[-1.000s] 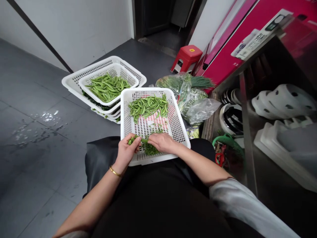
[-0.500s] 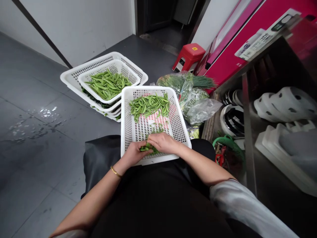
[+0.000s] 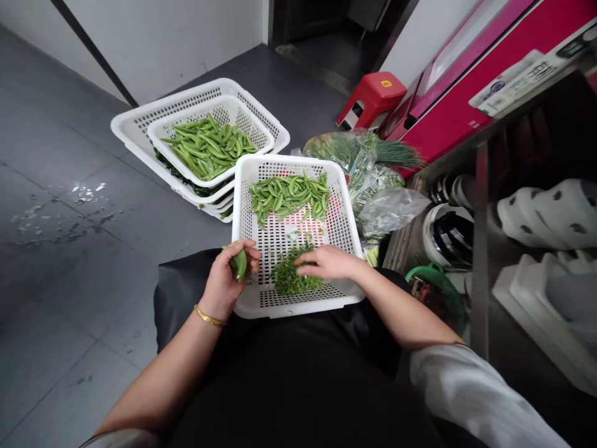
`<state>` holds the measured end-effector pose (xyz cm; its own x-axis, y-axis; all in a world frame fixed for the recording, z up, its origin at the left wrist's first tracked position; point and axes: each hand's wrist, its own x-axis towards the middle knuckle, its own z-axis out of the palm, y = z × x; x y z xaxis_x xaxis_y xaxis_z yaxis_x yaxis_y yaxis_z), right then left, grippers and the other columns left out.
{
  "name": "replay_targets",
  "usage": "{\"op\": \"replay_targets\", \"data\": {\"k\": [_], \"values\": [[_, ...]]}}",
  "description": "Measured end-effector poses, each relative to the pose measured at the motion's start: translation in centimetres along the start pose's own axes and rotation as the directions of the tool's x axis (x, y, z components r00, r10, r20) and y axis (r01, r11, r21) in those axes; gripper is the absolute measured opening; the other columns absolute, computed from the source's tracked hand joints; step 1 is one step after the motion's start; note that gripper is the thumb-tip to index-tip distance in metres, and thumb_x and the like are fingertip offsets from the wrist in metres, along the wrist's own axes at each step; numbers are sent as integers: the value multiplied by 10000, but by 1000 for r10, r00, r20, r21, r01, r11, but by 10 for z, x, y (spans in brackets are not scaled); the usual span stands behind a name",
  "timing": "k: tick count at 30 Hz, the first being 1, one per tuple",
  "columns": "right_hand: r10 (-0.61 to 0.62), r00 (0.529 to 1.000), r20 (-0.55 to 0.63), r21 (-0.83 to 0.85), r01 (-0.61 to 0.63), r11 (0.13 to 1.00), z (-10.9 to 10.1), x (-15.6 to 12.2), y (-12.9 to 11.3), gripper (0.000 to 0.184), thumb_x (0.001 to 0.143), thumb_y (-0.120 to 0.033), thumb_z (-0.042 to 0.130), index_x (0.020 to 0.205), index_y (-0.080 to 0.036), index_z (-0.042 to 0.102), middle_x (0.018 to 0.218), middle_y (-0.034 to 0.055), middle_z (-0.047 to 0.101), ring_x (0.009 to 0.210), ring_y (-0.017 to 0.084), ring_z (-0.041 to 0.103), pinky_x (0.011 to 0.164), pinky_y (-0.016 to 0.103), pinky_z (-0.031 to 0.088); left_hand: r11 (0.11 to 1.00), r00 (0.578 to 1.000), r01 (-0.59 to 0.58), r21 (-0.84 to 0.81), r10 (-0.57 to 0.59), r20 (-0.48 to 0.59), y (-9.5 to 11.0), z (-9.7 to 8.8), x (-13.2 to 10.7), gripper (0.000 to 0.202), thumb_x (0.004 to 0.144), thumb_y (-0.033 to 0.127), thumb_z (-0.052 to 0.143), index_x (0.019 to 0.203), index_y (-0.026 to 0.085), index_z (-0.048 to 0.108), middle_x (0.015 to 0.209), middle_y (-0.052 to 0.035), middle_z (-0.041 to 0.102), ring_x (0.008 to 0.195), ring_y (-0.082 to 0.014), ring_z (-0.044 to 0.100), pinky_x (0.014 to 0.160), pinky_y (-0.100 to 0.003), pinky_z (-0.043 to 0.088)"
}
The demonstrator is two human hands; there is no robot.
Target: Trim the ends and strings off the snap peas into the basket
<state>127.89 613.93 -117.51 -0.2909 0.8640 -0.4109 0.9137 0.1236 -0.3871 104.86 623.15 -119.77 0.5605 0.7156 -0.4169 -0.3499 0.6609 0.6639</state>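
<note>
A white perforated plastic basket rests on my lap. Flat green pea pods lie spread across its far end, and a heap of thin green trimmings sits at the near end. My left hand, with a gold bracelet at the wrist, is at the basket's left rim, its fingers curled around a few pea pods. Over the trimmings hovers my right hand, fingers stretched out and apart, with nothing visible in them.
Stacked white baskets stand front left, the top one holding more pods. Bagged greens lie right of my basket. Beyond are a red stool and a shelf with white containers. Water wets the floor at left.
My hands were together over the trimmings. The left has moved away to the left rim with pods in it, while the right has opened and shifted slightly right. The view has turned a little.
</note>
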Motion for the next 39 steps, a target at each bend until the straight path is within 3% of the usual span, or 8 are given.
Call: {"op": "replay_targets", "data": {"k": [3, 5, 11, 15, 18, 23, 29, 39], "values": [[298, 947, -116, -266, -319, 910, -4, 44, 31, 351, 944, -358, 324, 1128, -211, 584, 1012, 93, 656, 881, 218, 628, 709, 291, 442, 975, 960, 222, -24, -214, 182, -5, 4, -2, 272, 692, 195, 633, 961, 159, 643, 681, -44, 643, 567, -160, 584, 561, -339, 525], [380, 911, -160, -323, -412, 852, -1, 73, 51, 346, 917, -208, 318, 1179, -129, 530, 1083, 175, 609, 895, 251, 629, 706, 327, 459, 971, 941, 236, -25, -222, 254, -8, 6, -3, 301, 694, 150, 643, 995, 170, 629, 647, -16, 602, 553, -137, 561, 576, -343, 531], [352, 926, -138, -326, -378, 866, 8, 97, 76, 314, 891, -154, 329, 1141, -91, 507, 1107, 200, 575, 935, 260, 610, 751, 340, 464, 965, 936, 260, -41, -241, 258, -11, 3, -1, 89, 702, 165, 687, 736, 133, 611, 458, 76, 335, 349, -16, 279, 318, -115, 242], [223, 892, -393, -138, -297, 945, 8, 63, 44, 244, 910, -242, 372, 1049, -108, 522, 979, 134, 616, 843, 214, 603, 729, 314, 463, 953, 945, 288, 98, -299, 130, -15, 5, -1, 172, 697, 241, 717, 763, 103, 639, 455, 71, 363, 333, -10, 271, 310, -128, 205], [-55, 789, -612, -36, 41, 999, 18, 29, -1, 183, 910, -243, 408, 963, -141, 550, 892, 82, 625, 824, 159, 584, 744, 272, 462, 946, 959, 256, 197, -275, 71, -24, 11, -4, 260, 683, 302, 731, 818, 92, 655, 496, 37, 467, 335, -23, 323, 308, -150, 222], [-406, 684, -606, -168, 389, 906, 41, -1, -49, 156, 901, -212, 453, 912, -187, 606, 949, 47, 645, 906, 147, 583, 804, 271, 464, 957, 979, 192, 218, -202, 28, -35, 15, -11, 294, 575, 288, 798, 743, 112, 633, 460, 48, 460, 368, -45, 375, 314, -151, 248], [-14, 730, -684, 246, 248, 937, 25, -10, -44, 125, 866, -259, 547, 922, -167, 609, 812, 26, 612, 728, 109, 574, 652, 223, 466, 935, 969, 195, 297, -230, 89, -28, 15, -21, 299, 575, 274, 794, 761, 111, 625, 616, -24, 625, 379, -42, 407, 316, -153, 280], [-104, 739, -666, -157, -3, 988, 28, 0, -62, 252, 915, -268, 426, 755, -165, 592, 716, 32, 585, 677, 128, 529, 626, 237, 382, 941, 936, 333, 58, -337, 103, -32, 19, -21, 248, 604, 218, 750, 699, 115, 546, 627, -37, 628, 393, -47, 442, 312, -137, 283]]}}
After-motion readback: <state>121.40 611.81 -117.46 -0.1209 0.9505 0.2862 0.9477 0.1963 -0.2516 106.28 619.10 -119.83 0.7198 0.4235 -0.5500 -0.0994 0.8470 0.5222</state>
